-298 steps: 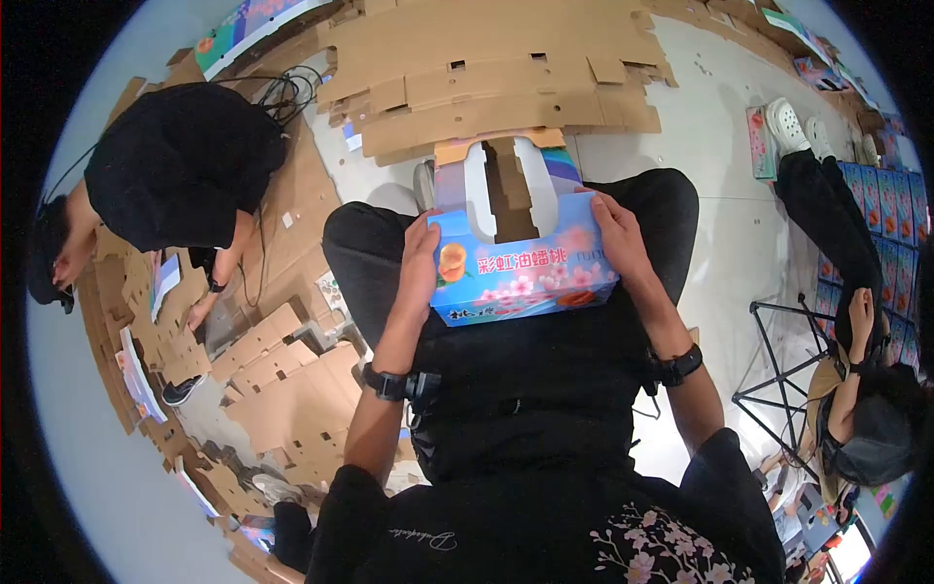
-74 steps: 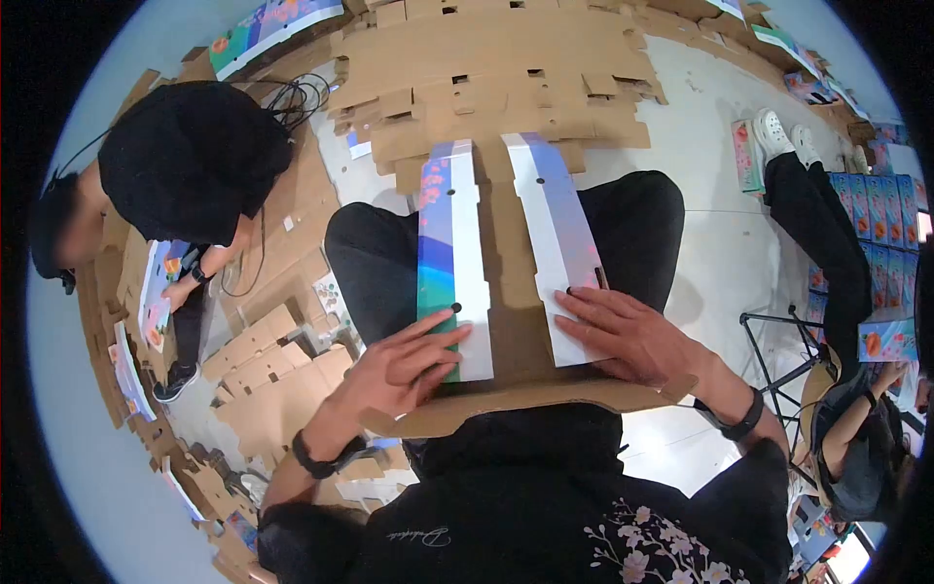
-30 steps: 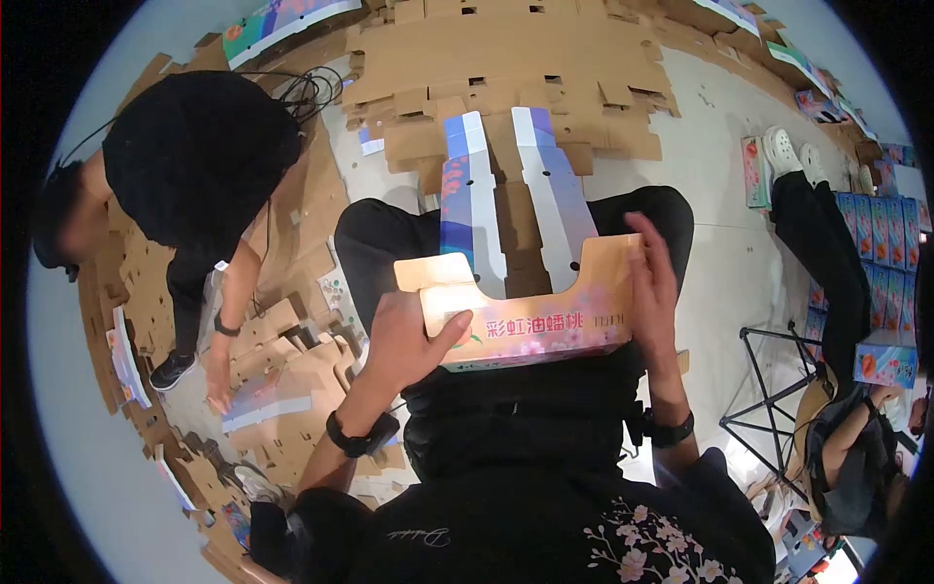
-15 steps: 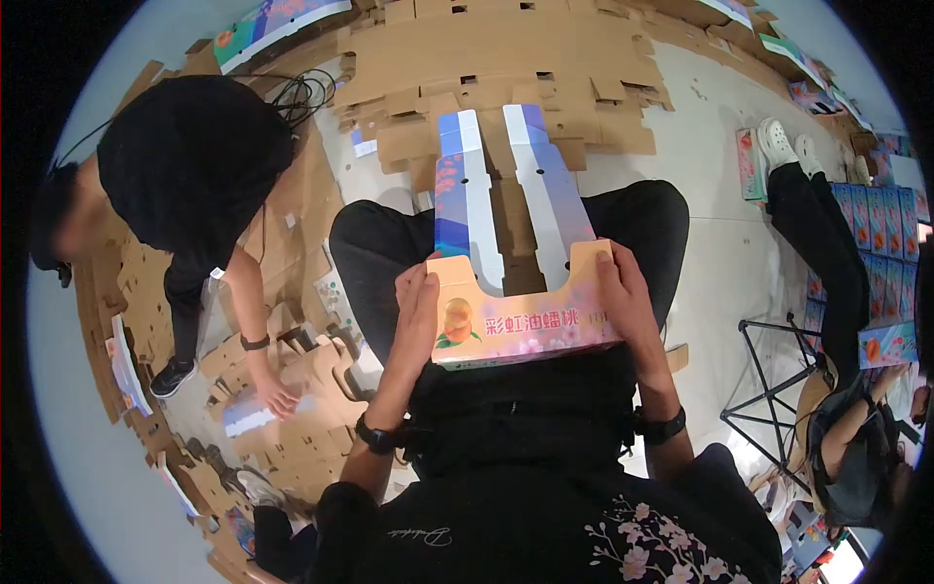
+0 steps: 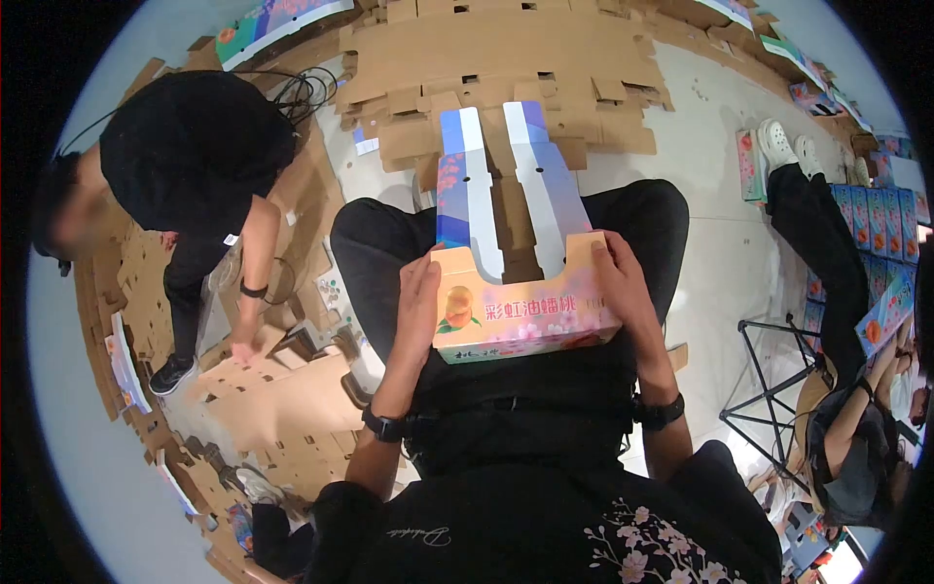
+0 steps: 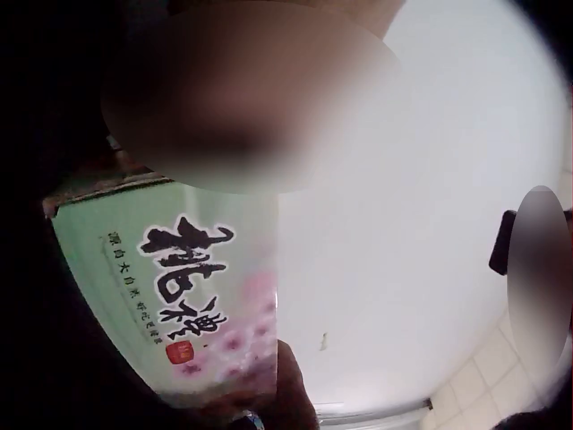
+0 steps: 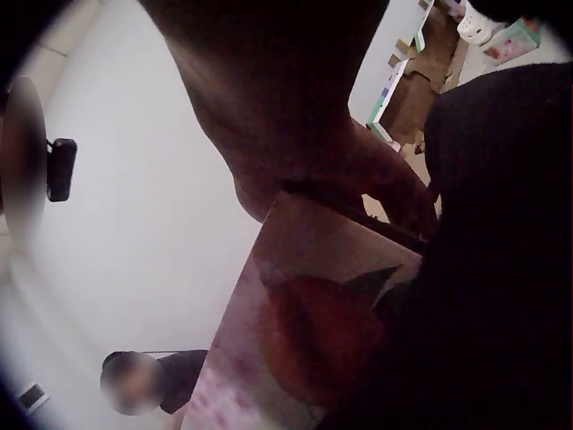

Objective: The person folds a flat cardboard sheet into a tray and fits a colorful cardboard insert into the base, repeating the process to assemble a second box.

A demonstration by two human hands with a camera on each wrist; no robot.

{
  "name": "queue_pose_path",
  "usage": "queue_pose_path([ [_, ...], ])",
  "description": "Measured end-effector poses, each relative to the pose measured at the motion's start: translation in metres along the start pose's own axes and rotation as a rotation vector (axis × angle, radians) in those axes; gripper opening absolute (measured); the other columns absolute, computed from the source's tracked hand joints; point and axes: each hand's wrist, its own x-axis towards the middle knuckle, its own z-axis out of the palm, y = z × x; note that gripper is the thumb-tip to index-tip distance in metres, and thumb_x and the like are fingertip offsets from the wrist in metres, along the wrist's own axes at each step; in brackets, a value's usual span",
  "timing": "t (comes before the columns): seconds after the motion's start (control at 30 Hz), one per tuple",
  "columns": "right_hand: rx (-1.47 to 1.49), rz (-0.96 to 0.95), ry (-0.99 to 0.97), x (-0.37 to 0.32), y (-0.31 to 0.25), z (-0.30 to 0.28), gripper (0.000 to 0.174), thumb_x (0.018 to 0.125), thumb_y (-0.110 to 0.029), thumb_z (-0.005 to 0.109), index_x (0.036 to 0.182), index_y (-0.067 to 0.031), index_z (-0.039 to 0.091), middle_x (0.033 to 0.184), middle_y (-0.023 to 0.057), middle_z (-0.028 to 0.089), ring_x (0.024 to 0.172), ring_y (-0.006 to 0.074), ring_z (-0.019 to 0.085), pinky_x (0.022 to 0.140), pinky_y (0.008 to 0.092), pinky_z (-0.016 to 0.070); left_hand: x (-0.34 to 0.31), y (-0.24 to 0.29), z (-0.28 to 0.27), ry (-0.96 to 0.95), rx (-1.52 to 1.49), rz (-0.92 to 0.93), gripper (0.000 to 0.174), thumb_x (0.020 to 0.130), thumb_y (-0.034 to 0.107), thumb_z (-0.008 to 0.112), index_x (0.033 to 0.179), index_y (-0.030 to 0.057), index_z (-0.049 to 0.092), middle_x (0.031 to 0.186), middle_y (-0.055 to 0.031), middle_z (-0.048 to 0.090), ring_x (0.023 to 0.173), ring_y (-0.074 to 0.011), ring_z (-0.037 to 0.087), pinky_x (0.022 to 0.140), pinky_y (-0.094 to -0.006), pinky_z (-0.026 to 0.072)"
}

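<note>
A printed cardboard fruit box [image 5: 530, 321], part folded, lies across the person's lap. Its orange near panel, with a peach, red lettering and a U-shaped cutout, stands raised. Two long side panels with white flaps [image 5: 477, 209] run forward, a brown gap between them. At the left end of the near panel, the left hand [image 5: 416, 307] grips the box; the right hand [image 5: 628, 292] grips the right end. A pale green face [image 6: 170, 296] with black lettering shows in the left wrist view. In the dim right wrist view, the right hand [image 7: 313, 170] is at the box edge.
Flattened brown cardboard [image 5: 506, 54] covers the floor ahead. A person in black [image 5: 190, 146] bends over cardboard at left. Blue printed boxes [image 5: 880, 214] are stacked at right, near a black folding frame [image 5: 773, 389] and another person [image 5: 866, 419] holding a printed carton.
Earlier both hands pressed the flat white flaps; then the orange near panel came up. The left thumb has moved off its face, and the raised right hand has come down to grip its end.
</note>
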Motion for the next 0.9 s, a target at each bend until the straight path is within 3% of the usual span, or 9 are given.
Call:
queue_pose_path([
  [0.2,0.051,0.065,-0.062,0.009,0.01,0.0,0.037,0.103,-0.024,0.052,0.131,-0.0016,0.059,0.121,0.0173,0.062,0.103,0.0253,0.064,0.092,0.0364,0.0506,0.015,-0.024,-0.008,-0.042,0.011,-0.064,0.044,0.107,0.023,0.049,0.148,0.0067,0.049,0.134,-0.0105,0.05,0.124,-0.0179,0.055,0.106,-0.0319,0.0443],
  [0.3,0.46,0.119,-0.176,0.033,0.058,0.008,0.038,0.102,-0.024,0.055,0.134,-0.0026,0.057,0.126,0.0142,0.061,0.103,0.0228,0.064,0.089,0.034,0.052,0.01,-0.009,0.002,0.001,-0.286,-0.176,0.051,0.104,0.021,0.052,0.154,0.0088,0.043,0.133,-0.0122,0.049,0.123,-0.0212,0.052,0.107,-0.0315,0.0412],
  [0.4,0.48,0.398,-0.093,0.015,0.005,0.006,0.043,0.102,-0.022,0.056,0.14,-0.0019,0.052,0.13,0.0116,0.06,0.106,0.0197,0.064,0.089,0.0321,0.0529,0.011,-0.011,0.002,-0.034,-0.302,-0.159,0.054,0.107,0.02,0.05,0.157,0.0072,0.035,0.145,-0.0112,0.049,0.13,-0.0191,0.052,0.106,-0.0309,0.045],
  [0.5,0.652,0.447,-0.464,0.02,0.005,-0.004,0.051,0.102,-0.022,0.058,0.146,0.0005,0.046,0.133,0.0116,0.059,0.109,0.0187,0.063,0.092,0.0321,0.0531,0.005,0.004,-0.003,-0.157,-0.385,-0.267,0.056,0.106,0.016,0.052,0.158,0.0064,0.033,0.154,-0.013,0.045,0.135,-0.0203,0.049,0.108,-0.0323,0.0446],
  [0.63,0.558,0.138,-0.249,-0.01,-0.028,-0.017,0.064,0.098,-0.019,0.064,0.153,0.0,0.039,0.139,0.0119,0.057,0.119,0.0202,0.061,0.099,0.0322,0.0504,-0.011,0.022,-0.016,-0.222,-0.18,0.114,0.067,0.1,0.007,0.061,0.159,0.0056,0.03,0.155,-0.0124,0.044,0.138,-0.0227,0.046,0.114,-0.0382,0.0381],
  [0.73,0.394,-0.211,-0.141,-0.025,-0.066,-0.04,0.076,0.09,-0.016,0.072,0.156,-0.001,0.036,0.149,0.0162,0.05,0.131,0.026,0.053,0.108,0.0377,0.0442,-0.017,0.063,-0.026,-0.104,0.256,0.332,0.077,0.093,0.006,0.069,0.158,0.0055,0.028,0.159,-0.0129,0.037,0.141,-0.026,0.042,0.115,-0.043,0.0357],
  [0.8,0.101,-0.529,-0.073,-0.032,-0.089,-0.059,0.083,0.084,-0.013,0.076,0.156,-0.0025,0.038,0.155,0.0196,0.043,0.139,0.0311,0.047,0.114,0.0424,0.0382,-0.003,0.093,-0.036,0.028,0.348,0.544,0.087,0.088,0.014,0.076,0.159,0.0048,0.025,0.164,-0.0166,0.028,0.148,-0.03,0.034,0.119,-0.0495,0.0298],
  [0.83,0.055,-0.594,-0.1,-0.036,-0.105,-0.067,0.084,0.08,-0.013,0.078,0.155,-0.0039,0.04,0.157,0.0206,0.041,0.14,0.0338,0.044,0.115,0.0447,0.0364,0.003,0.118,-0.037,0.107,0.345,0.696,0.091,0.086,0.015,0.079,0.158,0.0038,0.025,0.163,-0.0151,0.029,0.149,-0.0303,0.031,0.119,-0.0467,0.0299],
  [0.9,-0.041,-0.71,-0.161,-0.048,-0.135,-0.081,0.087,0.073,-0.013,0.081,0.152,-0.0067,0.046,0.16,0.0226,0.037,0.143,0.0393,0.04,0.117,0.0492,0.0327,0.014,0.18,-0.043,0.199,0.41,0.958,0.114,0.076,0.03,0.089,0.161,0.0037,0.017,0.167,-0.0173,0.02,0.154,-0.0317,0.021,0.124,-0.0467,0.017],
])
